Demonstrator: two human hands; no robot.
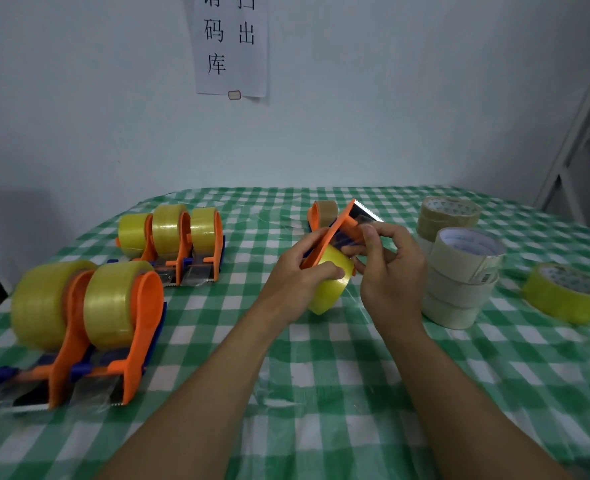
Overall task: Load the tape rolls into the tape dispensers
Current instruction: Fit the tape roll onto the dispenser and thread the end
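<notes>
Held over the middle of the table: an orange tape dispenser (pixel 335 233), tilted, serrated blade (pixel 364 211) pointing up and toward the far side, with a yellow tape roll (pixel 331 285) seated at its lower, near end, just above the cloth. Gripped from the left by the left hand (pixel 297 271), fingers curled behind the orange side plate and thumb lying across the roll's outer face. Pinched from the right by the right hand (pixel 390 268), thumb and forefinger closed on the dispenser's front part just below the blade, remaining fingers curled; cannot tell whether a tape end lies between those fingertips. Just behind, on the cloth, a second dispenser (pixel 323 211) carrying brown tape. To the right, touching or nearly so, a stack of whitish rolls (pixel 460 278), with brown rolls (pixel 447 213) farther back. Well apart at the right edge, a loose yellow roll (pixel 563 292) lying flat. On the far left, three loaded dispensers (pixel 172 233) side by side; on the near left, two loaded dispensers (pixel 89 317), blades toward the near edge. Beneath everything, a green-and-white checked tablecloth (pixel 321 393). On the wall behind, a paper notice (pixel 231 46) with printed characters; at far right, a white shelf frame (pixel 581 133).
</notes>
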